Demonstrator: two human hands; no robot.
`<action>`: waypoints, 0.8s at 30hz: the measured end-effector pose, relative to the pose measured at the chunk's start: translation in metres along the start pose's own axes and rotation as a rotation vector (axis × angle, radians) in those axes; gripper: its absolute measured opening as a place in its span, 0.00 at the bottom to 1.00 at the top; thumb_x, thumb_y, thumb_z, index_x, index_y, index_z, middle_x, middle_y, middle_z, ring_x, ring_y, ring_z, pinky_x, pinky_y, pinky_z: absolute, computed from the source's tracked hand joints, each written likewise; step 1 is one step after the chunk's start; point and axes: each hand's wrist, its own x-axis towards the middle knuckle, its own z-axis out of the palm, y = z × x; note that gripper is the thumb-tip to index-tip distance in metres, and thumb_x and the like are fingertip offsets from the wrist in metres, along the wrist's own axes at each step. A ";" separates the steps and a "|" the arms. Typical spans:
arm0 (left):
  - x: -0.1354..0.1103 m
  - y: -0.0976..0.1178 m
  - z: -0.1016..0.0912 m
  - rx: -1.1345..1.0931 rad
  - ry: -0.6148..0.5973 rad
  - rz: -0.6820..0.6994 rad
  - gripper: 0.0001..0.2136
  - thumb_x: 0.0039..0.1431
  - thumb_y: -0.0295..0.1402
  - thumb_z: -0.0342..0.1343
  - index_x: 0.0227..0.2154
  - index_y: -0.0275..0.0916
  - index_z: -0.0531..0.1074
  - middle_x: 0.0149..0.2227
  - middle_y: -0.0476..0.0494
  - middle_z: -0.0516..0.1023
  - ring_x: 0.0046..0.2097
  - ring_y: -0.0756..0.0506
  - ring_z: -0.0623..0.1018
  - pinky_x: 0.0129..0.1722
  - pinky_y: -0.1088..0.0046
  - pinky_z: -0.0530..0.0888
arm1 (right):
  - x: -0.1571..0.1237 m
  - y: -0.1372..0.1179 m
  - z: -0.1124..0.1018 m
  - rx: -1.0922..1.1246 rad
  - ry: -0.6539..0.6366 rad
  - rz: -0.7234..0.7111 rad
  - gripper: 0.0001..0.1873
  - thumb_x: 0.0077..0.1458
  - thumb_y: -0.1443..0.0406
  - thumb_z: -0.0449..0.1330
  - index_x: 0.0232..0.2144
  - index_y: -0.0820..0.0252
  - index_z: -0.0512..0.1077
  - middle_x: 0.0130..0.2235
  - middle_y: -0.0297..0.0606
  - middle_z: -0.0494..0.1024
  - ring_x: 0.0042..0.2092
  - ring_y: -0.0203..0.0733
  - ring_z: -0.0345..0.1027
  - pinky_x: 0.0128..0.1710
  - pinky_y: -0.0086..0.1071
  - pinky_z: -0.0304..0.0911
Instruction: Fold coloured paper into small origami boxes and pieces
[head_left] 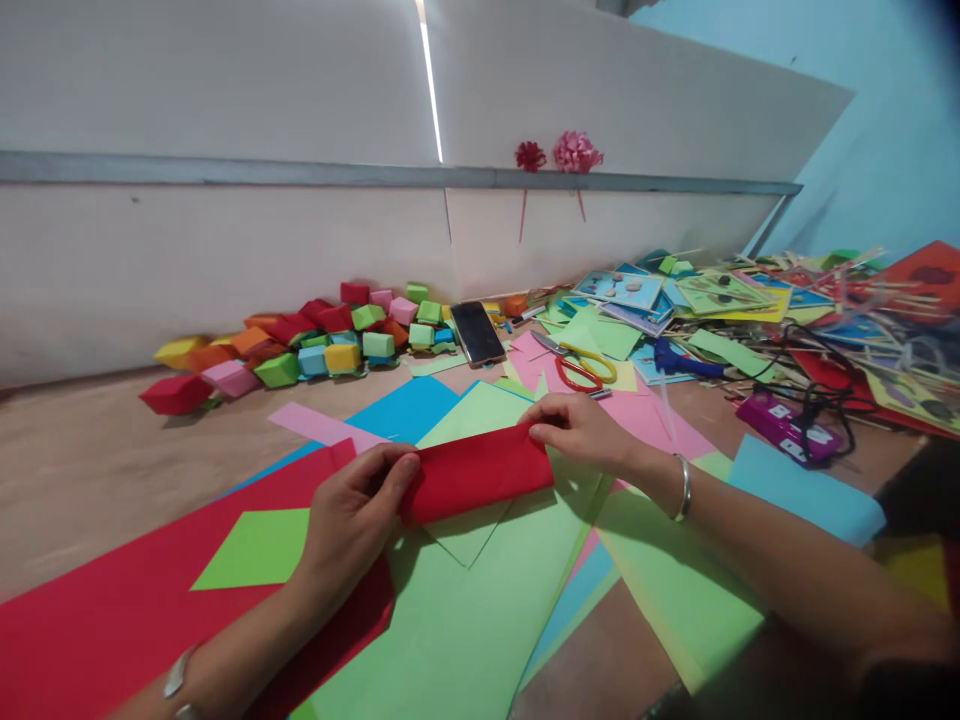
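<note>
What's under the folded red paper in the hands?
Light green sheets lie under the red paper, pinched by the left hand and right hand. What sits directly beneath it is covered.

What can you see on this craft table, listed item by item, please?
folded red paper: one, red, centre, pinched at both ends
paper cubes: many, mixed colours, heaped at the back left
phone: one, black, right of the cubes
scissors: one pair, red and yellow handles, right of the phone
loose sheets: many, green, red, blue and pink, spread flat in front
paper flowers: two, red and pink, high at the back
craft cards: a pile, mixed colours, far right
left hand: one, grips the paper's left end
right hand: one, bangle on wrist, grips its right end
</note>
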 end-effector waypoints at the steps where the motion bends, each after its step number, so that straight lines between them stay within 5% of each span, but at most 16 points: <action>1: 0.001 -0.001 0.000 0.012 -0.001 0.010 0.12 0.52 0.45 0.57 0.27 0.42 0.76 0.27 0.49 0.79 0.30 0.46 0.75 0.29 0.74 0.72 | -0.001 0.000 0.000 -0.031 -0.006 -0.007 0.08 0.50 0.71 0.57 0.31 0.62 0.78 0.33 0.37 0.79 0.33 0.36 0.70 0.34 0.30 0.63; 15: -0.006 0.001 -0.003 0.098 -0.005 0.122 0.06 0.52 0.39 0.60 0.28 0.47 0.80 0.30 0.50 0.83 0.32 0.45 0.80 0.31 0.73 0.77 | -0.008 0.005 0.008 -0.300 -0.174 -0.243 0.09 0.58 0.72 0.56 0.30 0.62 0.77 0.31 0.38 0.77 0.35 0.37 0.67 0.36 0.29 0.59; 20: -0.007 -0.001 -0.004 0.093 0.022 0.219 0.06 0.54 0.38 0.59 0.29 0.44 0.80 0.31 0.49 0.83 0.32 0.47 0.79 0.30 0.75 0.76 | -0.009 0.005 0.007 -0.279 -0.138 -0.249 0.08 0.57 0.73 0.58 0.28 0.62 0.76 0.30 0.36 0.77 0.34 0.35 0.68 0.36 0.28 0.60; 24: -0.005 0.000 -0.006 0.128 0.048 0.364 0.06 0.56 0.37 0.59 0.29 0.43 0.78 0.29 0.49 0.82 0.29 0.49 0.78 0.27 0.75 0.74 | -0.012 0.004 0.003 -0.533 -0.043 -0.480 0.09 0.60 0.73 0.56 0.31 0.63 0.76 0.31 0.39 0.76 0.34 0.37 0.67 0.33 0.29 0.59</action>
